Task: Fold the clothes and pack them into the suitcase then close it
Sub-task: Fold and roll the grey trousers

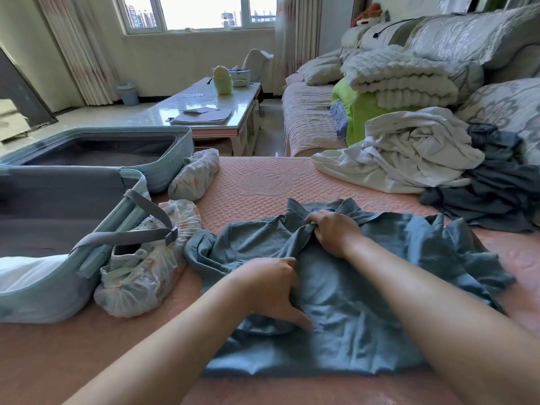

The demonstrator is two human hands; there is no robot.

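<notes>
A blue-grey collared shirt [344, 311] lies spread and rumpled on the pink bed cover in front of me. My right hand [336, 232] grips a bunched fold of it just below the collar. My left hand [271, 285] pinches the fabric lower down, near the shirt's left side. A pale green suitcase [38, 299] lies open at the left, its near half holding something white and its grey strap [122, 238] hanging over the rim. Its far half [178, 159] shows a dark lining. A heap of white clothes [409, 153] and dark grey clothes [496, 194] sits at the right.
Two shoes in white plastic covers [140, 276] [195, 176] lie between the suitcase and the shirt. A sofa with folded blankets [400, 80] stands behind the bed, and a glass-topped coffee table [210, 109] stands beyond the suitcase.
</notes>
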